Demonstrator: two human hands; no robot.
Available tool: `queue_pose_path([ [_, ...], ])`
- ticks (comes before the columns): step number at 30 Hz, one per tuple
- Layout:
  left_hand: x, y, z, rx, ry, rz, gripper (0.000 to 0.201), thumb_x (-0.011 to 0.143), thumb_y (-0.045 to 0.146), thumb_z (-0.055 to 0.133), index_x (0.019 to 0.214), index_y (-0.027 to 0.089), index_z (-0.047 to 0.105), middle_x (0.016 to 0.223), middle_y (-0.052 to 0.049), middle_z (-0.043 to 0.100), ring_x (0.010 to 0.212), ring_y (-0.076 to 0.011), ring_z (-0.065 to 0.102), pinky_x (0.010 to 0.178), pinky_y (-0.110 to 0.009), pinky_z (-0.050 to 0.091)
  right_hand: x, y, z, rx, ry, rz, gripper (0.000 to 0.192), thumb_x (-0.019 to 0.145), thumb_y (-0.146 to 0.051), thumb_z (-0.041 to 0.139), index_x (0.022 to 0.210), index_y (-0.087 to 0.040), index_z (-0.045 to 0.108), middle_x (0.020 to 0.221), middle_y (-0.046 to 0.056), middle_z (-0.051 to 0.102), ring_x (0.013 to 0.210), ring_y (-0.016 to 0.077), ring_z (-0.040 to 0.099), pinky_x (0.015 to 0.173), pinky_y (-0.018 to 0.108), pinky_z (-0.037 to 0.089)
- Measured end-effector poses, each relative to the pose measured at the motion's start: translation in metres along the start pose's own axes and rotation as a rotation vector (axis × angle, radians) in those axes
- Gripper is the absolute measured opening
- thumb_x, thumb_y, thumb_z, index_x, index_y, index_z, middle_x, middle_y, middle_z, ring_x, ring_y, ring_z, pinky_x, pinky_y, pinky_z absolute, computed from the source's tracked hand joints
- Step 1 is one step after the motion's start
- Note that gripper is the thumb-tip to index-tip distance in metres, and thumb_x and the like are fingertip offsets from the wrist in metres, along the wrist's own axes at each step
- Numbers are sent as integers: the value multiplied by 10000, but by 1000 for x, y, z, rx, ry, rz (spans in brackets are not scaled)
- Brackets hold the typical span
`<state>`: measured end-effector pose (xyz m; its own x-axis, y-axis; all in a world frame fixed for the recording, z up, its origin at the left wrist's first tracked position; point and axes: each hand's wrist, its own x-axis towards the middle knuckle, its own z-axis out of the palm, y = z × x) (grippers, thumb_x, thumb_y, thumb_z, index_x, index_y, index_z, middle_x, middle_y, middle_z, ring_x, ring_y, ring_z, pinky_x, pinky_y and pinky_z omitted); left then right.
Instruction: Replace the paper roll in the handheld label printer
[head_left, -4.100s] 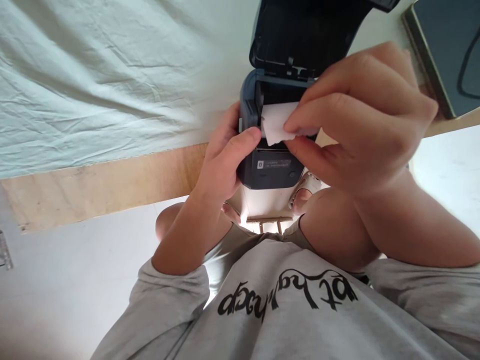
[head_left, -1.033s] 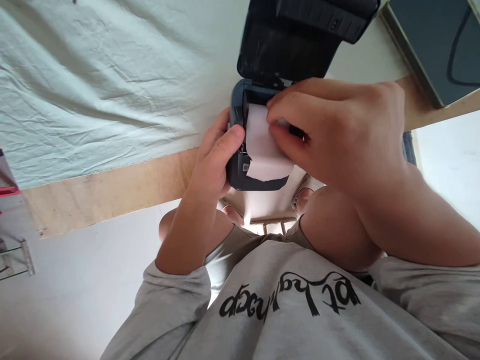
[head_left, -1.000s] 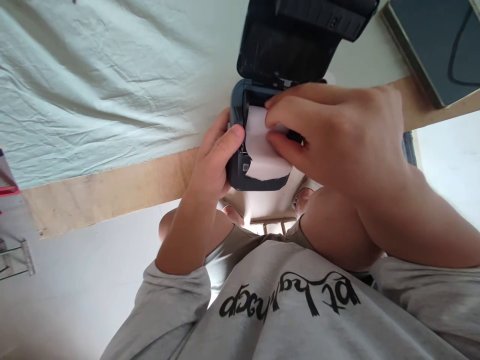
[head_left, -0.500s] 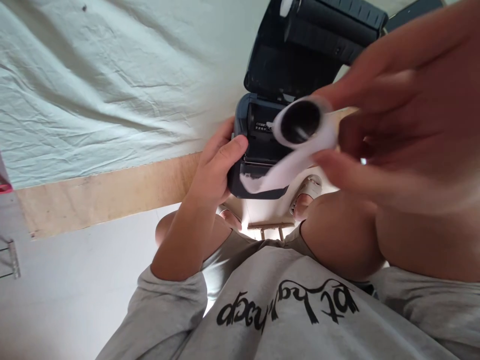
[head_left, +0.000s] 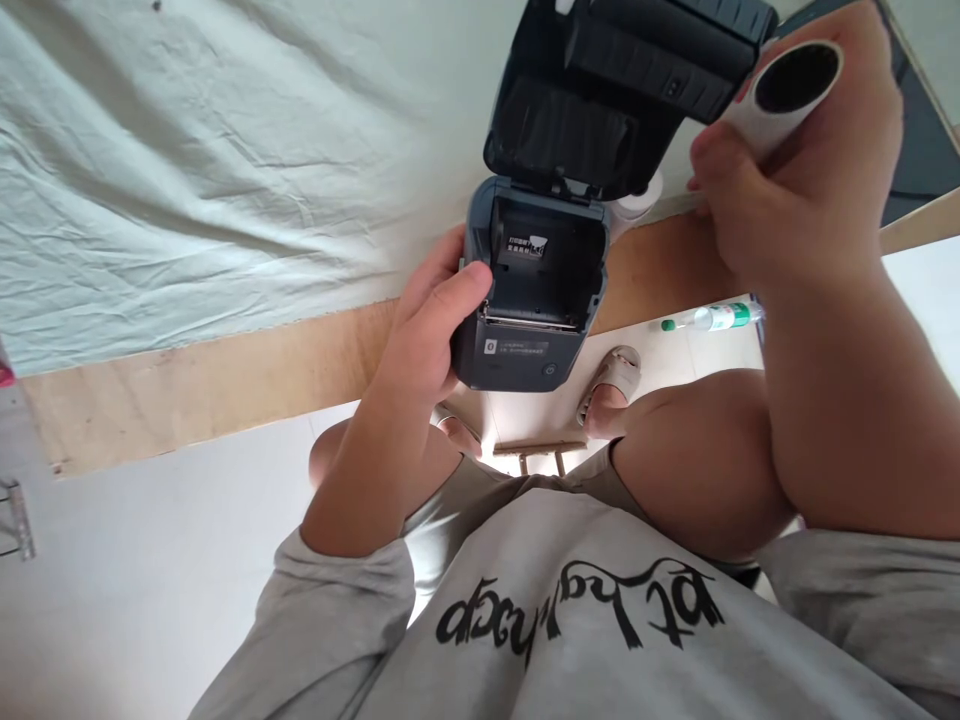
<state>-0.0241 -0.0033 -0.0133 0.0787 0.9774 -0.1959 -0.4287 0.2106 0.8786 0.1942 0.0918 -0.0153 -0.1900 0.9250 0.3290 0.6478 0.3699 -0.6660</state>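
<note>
A small dark grey label printer (head_left: 534,300) sits at the near edge of a wooden table (head_left: 225,370), its lid (head_left: 600,90) flipped up and its paper bay empty. My left hand (head_left: 431,325) grips the printer's left side, thumb on its top corner. My right hand (head_left: 795,190) is raised to the right of the printer, closed around a white paper roll (head_left: 787,95) whose dark hollow core faces the camera.
A pale green cloth (head_left: 210,170) covers the table's left part. Another white roll (head_left: 637,200) stands behind the printer. A dark tablet-like panel (head_left: 922,150) lies at the right. A green-and-white pen (head_left: 712,318) lies below the table edge, by my knees and sandalled feet.
My right hand has lifted the paper roll out of the printer bay and carried it up to the right. The bay now stands empty; my left hand still holds the printer.
</note>
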Motion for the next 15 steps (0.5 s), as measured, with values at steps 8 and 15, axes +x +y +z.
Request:
queue_pose_path([
  [8,0,0,2,-44,24,5,295,772,395,515,973,187,572,900,-11,635,828,-144,626,693,-274,537,-6,5,-7,-256,-60,-101,546,692,-277,561,1203,-169,405,1071,50,526,942,114,517,854,286,432],
  [15,6,-6,-1,-165,44,66,267,770,417,500,878,181,566,961,-44,651,896,-193,627,812,-384,538,-25,-29,-9,-204,78,-326,406,714,-332,519,1081,-159,526,1006,87,556,903,155,546,701,265,455],
])
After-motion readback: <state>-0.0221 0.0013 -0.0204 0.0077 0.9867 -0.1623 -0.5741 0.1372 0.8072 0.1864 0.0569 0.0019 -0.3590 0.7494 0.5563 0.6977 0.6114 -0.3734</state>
